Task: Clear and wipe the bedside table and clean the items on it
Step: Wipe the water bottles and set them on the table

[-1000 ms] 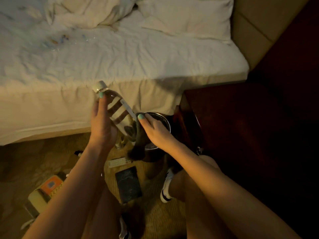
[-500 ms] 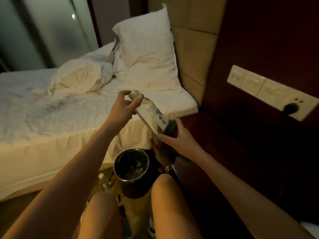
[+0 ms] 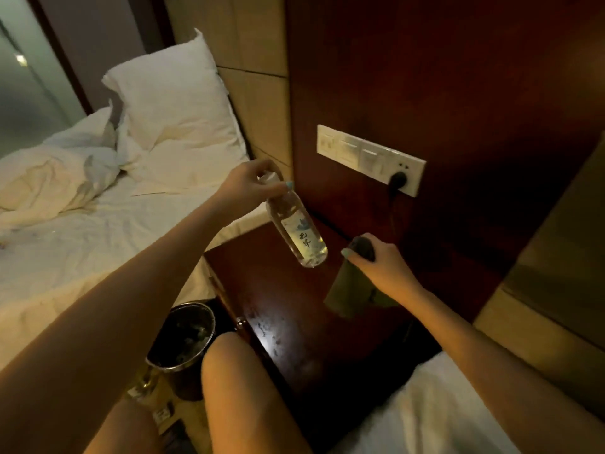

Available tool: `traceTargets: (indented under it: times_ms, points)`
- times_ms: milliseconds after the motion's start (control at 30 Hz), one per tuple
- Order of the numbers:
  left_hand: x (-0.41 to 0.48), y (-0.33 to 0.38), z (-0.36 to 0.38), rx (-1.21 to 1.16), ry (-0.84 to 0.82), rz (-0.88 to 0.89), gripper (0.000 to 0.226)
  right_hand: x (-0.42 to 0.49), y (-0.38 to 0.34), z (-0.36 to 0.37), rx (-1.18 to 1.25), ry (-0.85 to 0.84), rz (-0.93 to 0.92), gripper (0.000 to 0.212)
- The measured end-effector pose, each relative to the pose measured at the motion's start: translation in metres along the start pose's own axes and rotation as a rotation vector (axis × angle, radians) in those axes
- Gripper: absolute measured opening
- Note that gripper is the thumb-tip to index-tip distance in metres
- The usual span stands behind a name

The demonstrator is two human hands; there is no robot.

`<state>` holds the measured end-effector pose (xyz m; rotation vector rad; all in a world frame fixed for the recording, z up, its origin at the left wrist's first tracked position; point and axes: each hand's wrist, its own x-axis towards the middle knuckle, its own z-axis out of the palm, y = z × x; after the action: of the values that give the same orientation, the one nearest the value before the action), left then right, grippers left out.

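Over the tabletop (image 3: 294,309), holding a tilted bottle (image 3: 299,235) by its neck in the left hand (image 3: 245,186), clutching a cloth (image 3: 347,296) in the right hand (image 3: 383,262).

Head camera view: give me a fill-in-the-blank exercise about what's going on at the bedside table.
The left hand holds a clear ____ by its cap end over the bedside table.
The right hand has its grip on a dark ____.
The metal bin stands on the floor between the table and the ____.
Missing words: bottle; cloth; bed.
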<state>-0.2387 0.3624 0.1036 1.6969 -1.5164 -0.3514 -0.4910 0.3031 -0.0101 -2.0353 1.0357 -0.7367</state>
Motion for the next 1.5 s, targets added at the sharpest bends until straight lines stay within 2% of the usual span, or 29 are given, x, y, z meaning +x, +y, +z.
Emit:
traceTargets:
  times_ms: [233, 400, 767, 1000, 1133, 1333, 1500]
  points:
    - [0.044, 0.019, 0.092, 0.192, -0.316, 0.148, 0.019, -0.039, 0.075, -0.088, -0.051, 0.215, 0.175, 0.048]
    - [0.071, 0.026, 0.16, 0.27, -0.471, 0.234, 0.019, -0.059, 0.108, -0.132, -0.026, 0.221, 0.317, 0.038]
    - [0.087, 0.018, 0.262, 0.293, -0.695, 0.392, 0.018, -0.058, 0.142, -0.142, -0.12, 0.282, 0.285, 0.038]
    - [0.088, 0.015, 0.285, 0.256, -0.703, 0.462, 0.019, -0.053, 0.145, -0.134, -0.136, 0.259, 0.249, 0.038]
    - [0.089, 0.013, 0.283, 0.271, -0.699, 0.463, 0.02, -0.049, 0.137, -0.125, -0.161, 0.222, 0.261, 0.029]
    - [0.085, 0.01, 0.27, 0.264, -0.69, 0.4, 0.054, -0.044, 0.114, -0.113, -0.139, 0.128, 0.287, 0.02]
    - [0.076, 0.001, 0.212, 0.226, -0.588, 0.365, 0.054, -0.032, 0.081, -0.094, -0.063, 0.135, 0.235, 0.021]
